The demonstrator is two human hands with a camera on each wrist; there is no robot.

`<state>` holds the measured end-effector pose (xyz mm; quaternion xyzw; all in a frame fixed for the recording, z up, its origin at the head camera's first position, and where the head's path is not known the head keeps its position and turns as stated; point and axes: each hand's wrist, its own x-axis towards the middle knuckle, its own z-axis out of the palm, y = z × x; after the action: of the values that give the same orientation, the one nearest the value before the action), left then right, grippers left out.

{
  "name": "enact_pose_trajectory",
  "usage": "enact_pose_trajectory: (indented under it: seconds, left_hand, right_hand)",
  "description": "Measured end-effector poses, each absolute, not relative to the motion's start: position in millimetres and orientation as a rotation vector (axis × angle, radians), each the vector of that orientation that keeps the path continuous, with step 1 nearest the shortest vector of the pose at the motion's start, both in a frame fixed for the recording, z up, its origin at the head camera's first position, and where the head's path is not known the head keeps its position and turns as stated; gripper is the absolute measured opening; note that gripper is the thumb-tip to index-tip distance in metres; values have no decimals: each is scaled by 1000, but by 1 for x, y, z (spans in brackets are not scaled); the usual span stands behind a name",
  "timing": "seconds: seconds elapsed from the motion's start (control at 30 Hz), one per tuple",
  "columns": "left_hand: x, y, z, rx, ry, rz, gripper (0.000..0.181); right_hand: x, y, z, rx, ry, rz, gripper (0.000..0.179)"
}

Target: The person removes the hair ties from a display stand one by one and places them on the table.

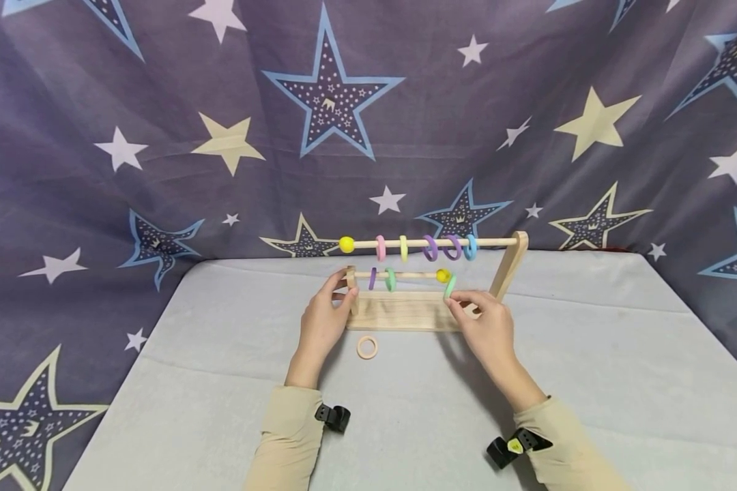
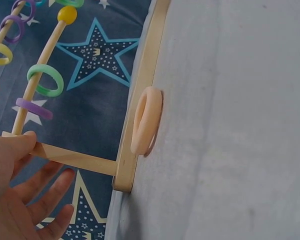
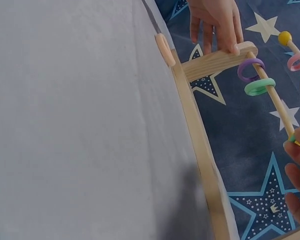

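A wooden ring rack [image 1: 405, 315] has two rods, each tipped with a yellow ball. My left hand [image 1: 323, 319] grips the top of the short upright [image 2: 75, 157] at the left, thumb on its end. My right hand [image 1: 490, 331] pinches a light green ring [image 1: 450, 286] by the yellow ball [image 1: 443, 275] of the lower rod; in the right wrist view the fingers mostly hide that ring. On the lower rod hang a purple ring [image 2: 34, 108] and another green ring [image 2: 46, 80].
The upper rod [image 1: 488, 242] carries pink, yellow, purple and blue rings. A plain wood-coloured ring [image 1: 367, 347] lies on the grey cloth-covered table [image 1: 399, 423] before the rack's base. Behind hangs a dark curtain [image 1: 356, 184] with stars.
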<state>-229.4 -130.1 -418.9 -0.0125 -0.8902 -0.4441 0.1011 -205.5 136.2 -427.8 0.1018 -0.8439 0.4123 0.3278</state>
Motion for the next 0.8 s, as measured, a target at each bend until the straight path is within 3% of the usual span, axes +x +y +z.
enact_pose_trajectory:
  seconds: [0.43, 0.8]
  left_hand:
    - [-229, -130, -418, -32, -2634, -1308, 48]
    - [-229, -130, -419, -26, -2640, -1298, 48]
  right_hand:
    - [-196, 130, -425, 359, -2258, 1134, 10]
    - [-195, 123, -426, 594, -2360, 1093, 13]
